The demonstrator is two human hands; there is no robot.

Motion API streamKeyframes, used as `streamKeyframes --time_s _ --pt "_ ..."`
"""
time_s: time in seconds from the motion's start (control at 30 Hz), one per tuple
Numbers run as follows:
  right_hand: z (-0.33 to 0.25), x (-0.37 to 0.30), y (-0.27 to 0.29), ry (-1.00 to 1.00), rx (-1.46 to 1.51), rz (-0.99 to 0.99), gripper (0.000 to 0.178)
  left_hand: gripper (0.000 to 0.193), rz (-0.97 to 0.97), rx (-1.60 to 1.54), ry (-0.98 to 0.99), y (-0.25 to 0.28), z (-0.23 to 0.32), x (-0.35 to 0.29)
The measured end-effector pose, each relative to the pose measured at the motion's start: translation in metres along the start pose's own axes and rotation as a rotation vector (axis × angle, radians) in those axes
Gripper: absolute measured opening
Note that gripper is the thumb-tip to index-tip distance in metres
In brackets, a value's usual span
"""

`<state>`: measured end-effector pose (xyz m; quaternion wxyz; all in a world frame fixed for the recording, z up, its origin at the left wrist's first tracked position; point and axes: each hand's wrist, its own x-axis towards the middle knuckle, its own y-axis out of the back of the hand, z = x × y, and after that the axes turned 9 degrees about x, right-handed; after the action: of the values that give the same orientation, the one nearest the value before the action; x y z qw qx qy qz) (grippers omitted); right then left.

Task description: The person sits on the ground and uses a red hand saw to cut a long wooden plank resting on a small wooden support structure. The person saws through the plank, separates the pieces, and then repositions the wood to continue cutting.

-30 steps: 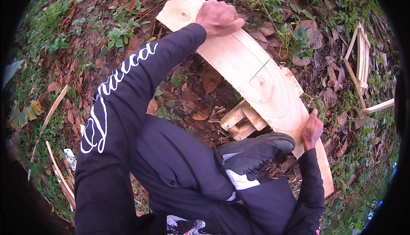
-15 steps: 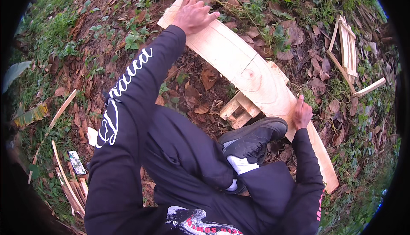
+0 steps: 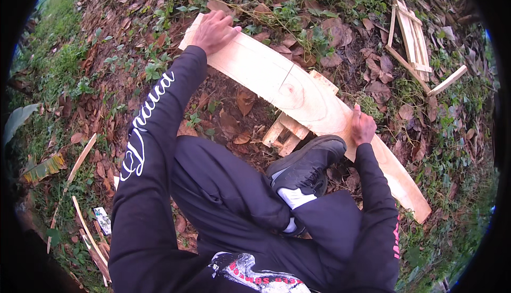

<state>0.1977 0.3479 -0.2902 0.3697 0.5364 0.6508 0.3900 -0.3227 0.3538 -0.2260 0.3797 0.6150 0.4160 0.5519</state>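
A long pale wooden board (image 3: 250, 75) lies slantwise before me, from upper left to lower right. My left hand (image 3: 215, 32) grips its far-left end, fingers over the top. My right hand (image 3: 363, 128) is a closed fist over the board's right half; a small pale tip shows above the fist, but what it holds is hidden. A short thin dark line (image 3: 286, 76) crosses the board left of a round knot (image 3: 289, 89). Under the board's middle sits a small wooden support (image 3: 287, 128). My black shoe (image 3: 314, 160) overlaps the board's near edge beside it.
A slatted wooden frame (image 3: 412, 40) lies on the leaf-covered ground at upper right, with a loose stick (image 3: 447, 80) beside it. To the lower left are thin wood strips (image 3: 80, 160) and a small flat whitish object (image 3: 102, 220). Low green plants surround the board.
The view has shifted slightly, so the board's left end and left hand appear lower and further left. Both hands keep their places on the board.
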Motion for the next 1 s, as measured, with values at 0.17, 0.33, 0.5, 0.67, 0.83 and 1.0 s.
streamKeyframes --time_s 0.17,0.33,0.5,0.67,0.83,1.0 --pt "-0.007 -0.01 -0.005 -0.022 0.004 0.011 0.067 0.07 -0.021 -0.003 0.558 -0.009 -0.011 -0.018" --pt "0.016 0.027 -0.014 0.023 0.069 0.01 0.063 0.067 -0.196 -0.148 0.544 -0.059 -0.008 -0.018" --pt "0.01 0.007 0.008 0.009 -0.033 -0.059 0.058 0.054 -0.033 -0.299 0.478 -0.053 -0.02 -0.029" --pt "-0.004 -0.008 0.03 -0.013 0.029 0.001 0.058 0.063 0.057 0.105 0.181 0.05 -0.006 -0.026" --pt "0.012 -0.003 0.011 -0.017 -0.023 -0.002 0.063 0.075 0.58 -0.054 -0.077 0.126 0.009 0.037" --pt "0.013 0.02 -0.008 -0.001 0.066 -0.054 0.062 0.067 0.476 -0.22 0.177 0.002 -0.044 0.003"
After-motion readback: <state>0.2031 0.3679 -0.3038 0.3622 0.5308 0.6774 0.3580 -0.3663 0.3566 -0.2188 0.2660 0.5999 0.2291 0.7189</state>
